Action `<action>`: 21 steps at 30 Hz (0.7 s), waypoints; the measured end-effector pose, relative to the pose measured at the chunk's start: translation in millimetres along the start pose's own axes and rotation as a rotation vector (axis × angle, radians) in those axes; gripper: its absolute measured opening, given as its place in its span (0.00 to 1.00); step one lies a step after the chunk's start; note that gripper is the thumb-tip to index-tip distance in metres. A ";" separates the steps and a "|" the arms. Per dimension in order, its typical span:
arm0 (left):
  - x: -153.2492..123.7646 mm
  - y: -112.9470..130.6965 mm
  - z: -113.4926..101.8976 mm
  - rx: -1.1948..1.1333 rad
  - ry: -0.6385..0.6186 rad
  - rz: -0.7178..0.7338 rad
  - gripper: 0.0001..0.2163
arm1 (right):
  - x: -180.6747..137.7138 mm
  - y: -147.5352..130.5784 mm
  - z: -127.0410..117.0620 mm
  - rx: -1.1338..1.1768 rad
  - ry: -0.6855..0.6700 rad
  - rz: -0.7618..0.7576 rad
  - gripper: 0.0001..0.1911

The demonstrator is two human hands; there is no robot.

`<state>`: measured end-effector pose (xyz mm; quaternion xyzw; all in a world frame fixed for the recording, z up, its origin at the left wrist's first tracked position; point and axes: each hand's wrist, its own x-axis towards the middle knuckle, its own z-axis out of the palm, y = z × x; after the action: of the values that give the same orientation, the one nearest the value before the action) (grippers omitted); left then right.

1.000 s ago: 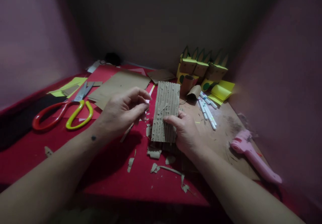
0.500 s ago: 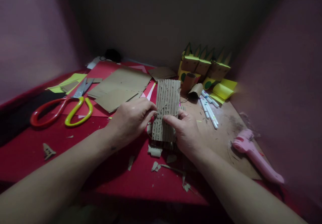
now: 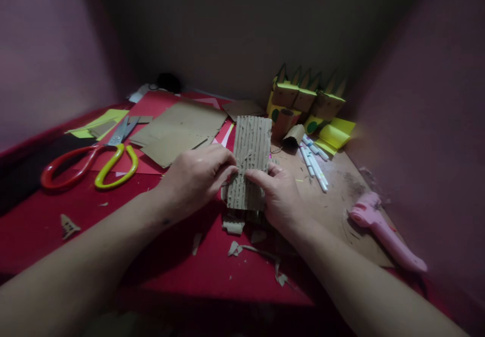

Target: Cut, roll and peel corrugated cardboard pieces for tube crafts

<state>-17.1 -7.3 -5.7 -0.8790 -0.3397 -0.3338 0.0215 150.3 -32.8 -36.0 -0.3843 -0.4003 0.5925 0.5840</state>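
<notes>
A rectangular strip of corrugated cardboard (image 3: 253, 142), its ridges bare and ragged, is held up between my two hands over the red cloth. My right hand (image 3: 284, 195) grips its right edge, thumb on the ridged face and fingers behind. At the left edge, the thumb and fingertips of my left hand (image 3: 204, 175) are pinched together on the cardboard. Whether a torn shred sits in that pinch is too small to tell. Below the strip lie a curled cardboard scrap (image 3: 233, 227) and several torn paper bits (image 3: 235, 248).
To the left are large scissors (image 3: 117, 157) with red and yellow handles. Flat cardboard sheets (image 3: 185, 119) lie behind my left hand. White markers (image 3: 314, 167) and a pink glue gun (image 3: 382, 231) rest on a board at the right, with a yellow spiked cardboard construction (image 3: 303, 99) behind.
Both hands keep their hold on the cardboard strip with scarcely any movement. The whole view has shifted slightly.
</notes>
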 end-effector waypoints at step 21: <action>-4.0 14.6 3.9 0.246 0.002 0.039 0.10 | -14.8 -13.8 9.3 -0.500 0.023 -0.232 0.04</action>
<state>-8.1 -19.8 -8.3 -0.8759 -0.3609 -0.2897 0.1361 147.4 -47.9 -19.8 -0.4748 -0.5685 0.4001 0.5396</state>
